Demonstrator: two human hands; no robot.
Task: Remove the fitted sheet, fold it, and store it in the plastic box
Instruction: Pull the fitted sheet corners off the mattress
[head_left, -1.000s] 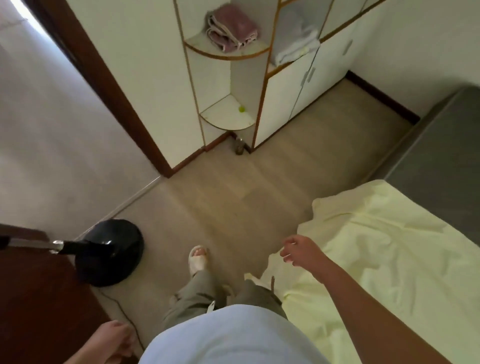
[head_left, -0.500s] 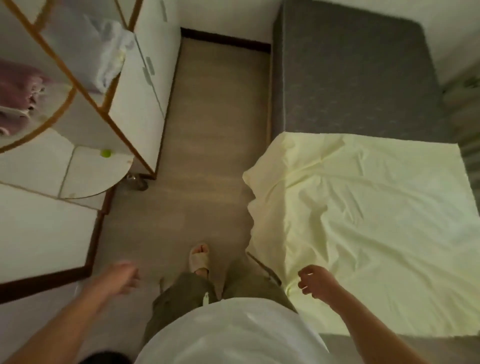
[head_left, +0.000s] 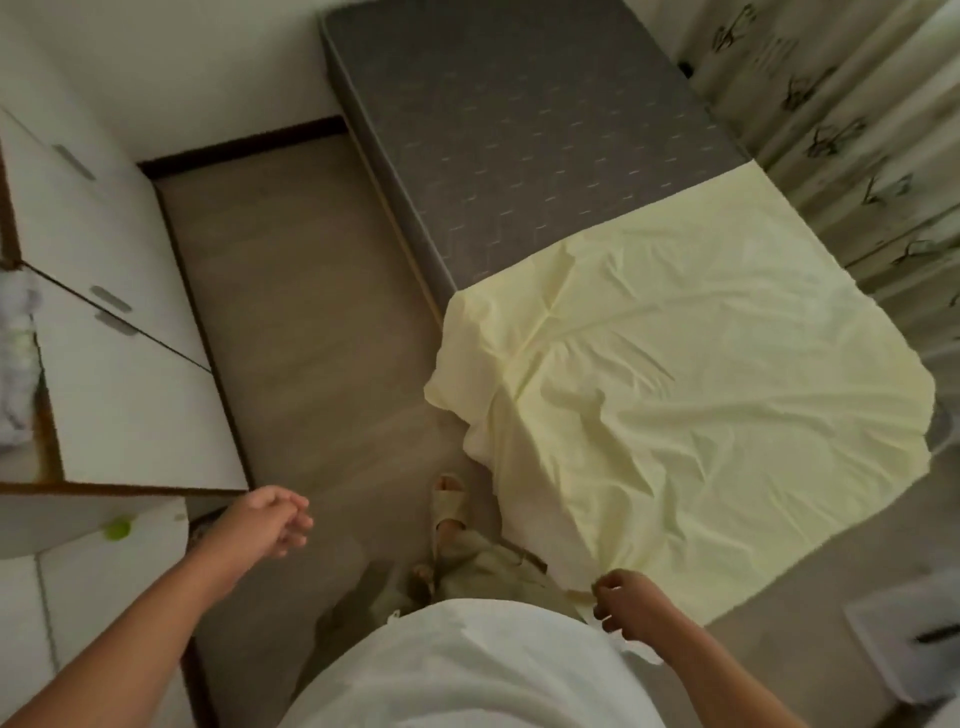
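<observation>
Both hands have shifted: the right hand now curls at the near corner of the pale yellow fitted sheet, pinching or not I cannot tell; the left hand hangs relaxed, holding nothing. The sheet covers the near half of the grey mattress. Grip the corner seam firmly and carry it to its opposite.

A grey mattress stands between a patterned curtain on the right and a strip of wooden floor, with white cabinets on the left, a crumpled cloth in their open compartment and a green ball on the corner shelf.
</observation>
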